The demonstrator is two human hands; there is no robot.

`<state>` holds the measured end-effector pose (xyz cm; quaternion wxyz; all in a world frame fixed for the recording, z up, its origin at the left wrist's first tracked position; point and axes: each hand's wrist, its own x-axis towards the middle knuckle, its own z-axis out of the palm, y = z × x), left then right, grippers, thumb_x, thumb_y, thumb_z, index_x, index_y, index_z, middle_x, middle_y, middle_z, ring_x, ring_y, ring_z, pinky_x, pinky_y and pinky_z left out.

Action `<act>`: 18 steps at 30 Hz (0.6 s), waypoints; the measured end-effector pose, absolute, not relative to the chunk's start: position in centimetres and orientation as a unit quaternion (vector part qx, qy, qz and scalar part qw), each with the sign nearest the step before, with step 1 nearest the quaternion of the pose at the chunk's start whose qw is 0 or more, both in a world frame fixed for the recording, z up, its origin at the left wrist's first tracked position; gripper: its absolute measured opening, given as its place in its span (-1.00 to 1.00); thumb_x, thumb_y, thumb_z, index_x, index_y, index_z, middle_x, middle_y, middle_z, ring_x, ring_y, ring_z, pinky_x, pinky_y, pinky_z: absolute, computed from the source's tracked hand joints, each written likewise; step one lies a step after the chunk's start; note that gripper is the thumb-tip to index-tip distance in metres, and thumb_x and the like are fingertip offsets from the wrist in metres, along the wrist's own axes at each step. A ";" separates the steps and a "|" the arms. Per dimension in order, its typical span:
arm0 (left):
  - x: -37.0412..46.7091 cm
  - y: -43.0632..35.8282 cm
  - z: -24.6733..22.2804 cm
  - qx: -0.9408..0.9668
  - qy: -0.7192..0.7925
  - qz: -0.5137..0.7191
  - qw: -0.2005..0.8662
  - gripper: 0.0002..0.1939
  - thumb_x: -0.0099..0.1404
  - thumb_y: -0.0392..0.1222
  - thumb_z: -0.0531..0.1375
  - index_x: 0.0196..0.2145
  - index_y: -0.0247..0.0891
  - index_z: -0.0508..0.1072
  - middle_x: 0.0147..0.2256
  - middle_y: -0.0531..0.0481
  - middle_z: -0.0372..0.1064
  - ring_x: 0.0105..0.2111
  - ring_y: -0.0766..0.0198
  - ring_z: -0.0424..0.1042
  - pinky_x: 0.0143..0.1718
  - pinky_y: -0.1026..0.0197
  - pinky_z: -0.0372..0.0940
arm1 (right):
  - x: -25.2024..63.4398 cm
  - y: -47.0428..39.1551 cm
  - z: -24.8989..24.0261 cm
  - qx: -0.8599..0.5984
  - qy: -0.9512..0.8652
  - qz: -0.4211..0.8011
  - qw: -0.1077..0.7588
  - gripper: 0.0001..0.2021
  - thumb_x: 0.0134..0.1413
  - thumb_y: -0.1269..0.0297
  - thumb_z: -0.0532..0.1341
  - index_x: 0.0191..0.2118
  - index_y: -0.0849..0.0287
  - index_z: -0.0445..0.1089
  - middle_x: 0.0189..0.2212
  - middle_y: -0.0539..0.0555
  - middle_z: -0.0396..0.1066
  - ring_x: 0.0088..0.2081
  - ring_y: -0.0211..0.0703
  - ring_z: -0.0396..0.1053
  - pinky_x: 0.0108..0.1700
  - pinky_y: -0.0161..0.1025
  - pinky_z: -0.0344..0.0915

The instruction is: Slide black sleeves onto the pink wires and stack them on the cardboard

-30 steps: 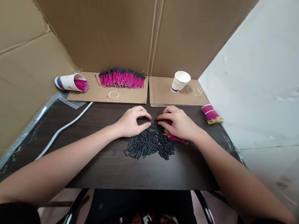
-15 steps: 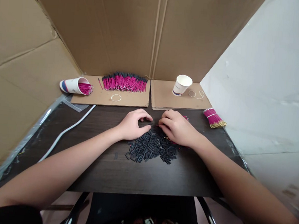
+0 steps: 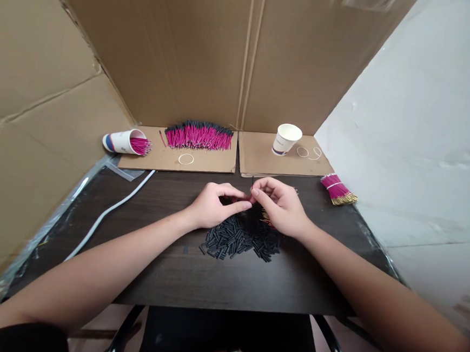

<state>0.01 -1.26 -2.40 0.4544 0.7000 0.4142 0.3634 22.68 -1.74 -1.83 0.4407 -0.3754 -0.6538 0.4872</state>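
My left hand (image 3: 216,206) and my right hand (image 3: 281,205) meet fingertip to fingertip above a heap of short black tubes (image 3: 234,238). A thin pink wire with a black tube (image 3: 253,181) on its upper end stands between them. The right thumb and fingers pinch this wire, and the left thumb and forefinger close on its lower part; the fingers hide most of it. Under my right hand lie loose pink wires with gold tips (image 3: 265,217), partly covered by the palm.
Pink wires with black ends (image 3: 199,136) lie in a row on cardboard (image 3: 146,162), near a rubber band (image 3: 186,159). A tipped paper cup (image 3: 118,142) holds pink wires. An upright cup (image 3: 285,142) and a banded wire bundle (image 3: 337,189) are at right. A white cable (image 3: 112,210) crosses the table's left side.
My hands have come together; the left fingers, apart before, now close at the right fingertips. A black-ended wire now shows upright between them. The view has shifted slightly.
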 end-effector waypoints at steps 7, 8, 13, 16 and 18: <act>0.3 -1.2 -1.8 0.683 0.436 0.344 0.474 -0.73 0.37 0.04 0.43 -0.30 -0.21 0.77 -0.28 -0.07 0.71 -0.29 0.22 0.60 -0.09 0.10 0.47 | 22.6 -1.3 -2.4 -0.376 -0.648 0.489 0.447 -0.69 0.41 -0.03 0.37 -0.12 0.14 0.49 -0.26 0.10 0.57 -0.23 -0.10 0.52 -0.10 -0.09 0.48; 0.1 -0.8 -1.5 0.681 0.449 0.348 0.462 -0.72 0.38 0.05 0.42 -0.31 -0.22 0.76 -0.30 -0.07 0.70 -0.31 0.24 0.58 -0.12 0.12 0.45 | 22.7 -1.1 -2.4 -0.382 -0.652 0.475 0.452 -0.71 0.39 0.00 0.37 -0.09 0.14 0.50 -0.24 0.11 0.57 -0.22 -0.10 0.51 -0.12 -0.10 0.47; -2.8 4.3 1.4 0.657 0.573 0.386 0.302 -0.73 0.41 -0.05 0.35 -0.36 -0.28 0.68 -0.34 -0.07 0.64 -0.34 0.28 0.50 -0.17 0.14 0.36 | 24.5 -0.2 -2.4 -0.422 -0.727 0.334 0.427 -0.79 0.38 0.13 0.34 -0.04 0.14 0.49 -0.31 0.06 0.50 -0.41 -0.18 0.31 -0.35 -0.14 0.26; -5.0 8.3 3.5 0.644 0.660 0.352 0.159 -0.76 0.38 -0.10 0.34 -0.39 -0.28 0.65 -0.37 -0.07 0.60 -0.34 0.26 0.45 -0.11 0.12 0.34 | 25.5 0.3 -2.4 -0.395 -0.799 0.201 0.407 -0.91 0.38 0.26 0.29 -0.09 0.14 0.45 -0.34 0.04 0.46 -0.34 -0.13 0.36 -0.21 -0.10 0.30; -6.0 10.6 4.3 0.624 0.709 0.310 0.111 -0.82 0.35 -0.14 0.34 -0.38 -0.25 0.65 -0.37 -0.07 0.58 -0.32 0.23 0.43 -0.03 0.07 0.36 | 25.8 0.5 -2.3 -0.390 -0.825 0.161 0.377 -0.93 0.38 0.30 0.27 -0.09 0.14 0.43 -0.33 0.05 0.44 -0.30 -0.11 0.38 -0.17 -0.10 0.30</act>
